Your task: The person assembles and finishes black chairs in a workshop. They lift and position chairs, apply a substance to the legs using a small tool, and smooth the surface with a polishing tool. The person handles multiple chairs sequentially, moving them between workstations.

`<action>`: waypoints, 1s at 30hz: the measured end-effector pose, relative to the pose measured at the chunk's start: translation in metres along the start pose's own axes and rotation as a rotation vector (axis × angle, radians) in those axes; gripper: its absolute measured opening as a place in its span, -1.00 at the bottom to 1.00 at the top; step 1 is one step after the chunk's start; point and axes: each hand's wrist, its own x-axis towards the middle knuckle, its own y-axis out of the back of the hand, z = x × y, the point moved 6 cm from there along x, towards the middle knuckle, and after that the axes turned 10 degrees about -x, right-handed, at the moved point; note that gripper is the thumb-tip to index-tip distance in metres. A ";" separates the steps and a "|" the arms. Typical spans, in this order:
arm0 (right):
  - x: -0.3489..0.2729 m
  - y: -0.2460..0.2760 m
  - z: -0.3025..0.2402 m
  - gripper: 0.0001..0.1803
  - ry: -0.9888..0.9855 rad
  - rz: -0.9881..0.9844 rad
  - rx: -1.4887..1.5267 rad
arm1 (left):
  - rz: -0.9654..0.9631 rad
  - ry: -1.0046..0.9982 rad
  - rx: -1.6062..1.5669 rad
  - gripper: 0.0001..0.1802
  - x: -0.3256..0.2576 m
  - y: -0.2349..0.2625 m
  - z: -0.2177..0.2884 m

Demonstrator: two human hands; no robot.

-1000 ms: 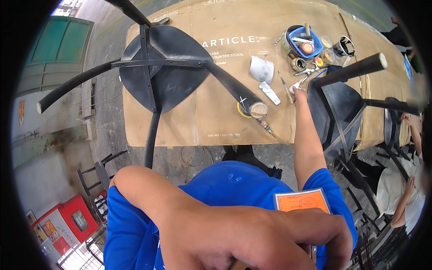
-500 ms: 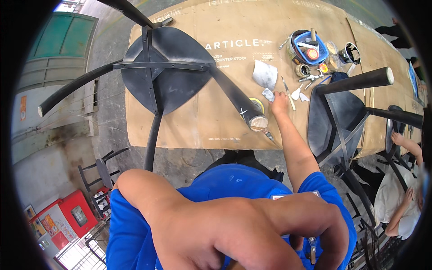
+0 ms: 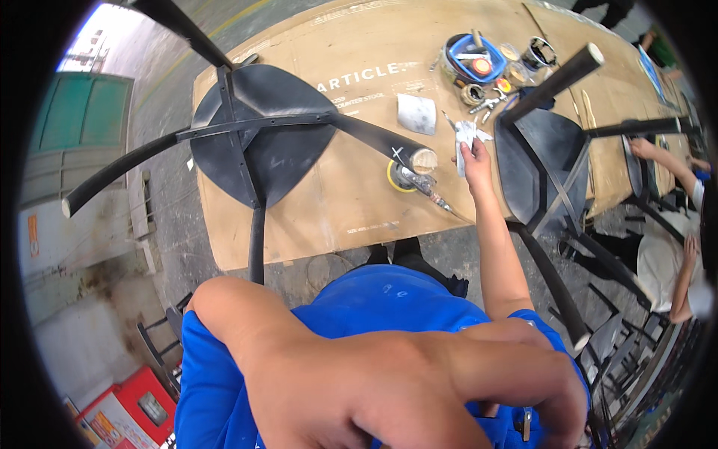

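My right hand [image 3: 476, 160] is closed on a crumpled white cloth or piece of paper [image 3: 464, 132], held at the middle of the cardboard-covered table. Very near the camera, my left hand [image 3: 516, 374] is bent across my chest; its fingers curl out of sight, so whether it holds anything is hidden. A black stool [image 3: 292, 157] lies upside down on the table to the left, legs pointing up and outward. Below its nearest leg end lies a power sander [image 3: 419, 182] with a yellow-rimmed disc. A curved whitish sheet [image 3: 416, 114] rests just left of the cloth.
A second upturned black stool [image 3: 542, 161] stands to the right. Behind my right hand are a blue basket [image 3: 490, 60] of tools, a spray gun [image 3: 488, 102], jars and a dark-stained can [image 3: 539, 52]. Another person's hand [image 3: 642, 148] touches a black seat at far right.
My right hand has lifted the crumpled white cloth or paper from the table. The view has shifted and turned slightly, showing more of the sander. My left hand stays near the camera.
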 end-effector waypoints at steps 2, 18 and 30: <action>-0.028 0.005 -0.044 -0.71 0.092 -0.032 0.214 | 0.011 0.025 -0.030 -0.78 -0.007 -0.008 0.002; -0.108 -0.008 -0.161 -0.70 0.327 0.048 0.083 | 0.117 0.305 0.009 -0.64 -0.067 -0.046 0.011; -0.109 0.000 -0.171 -0.59 0.340 0.057 -0.165 | 0.432 0.602 1.209 -0.72 -0.083 0.080 0.122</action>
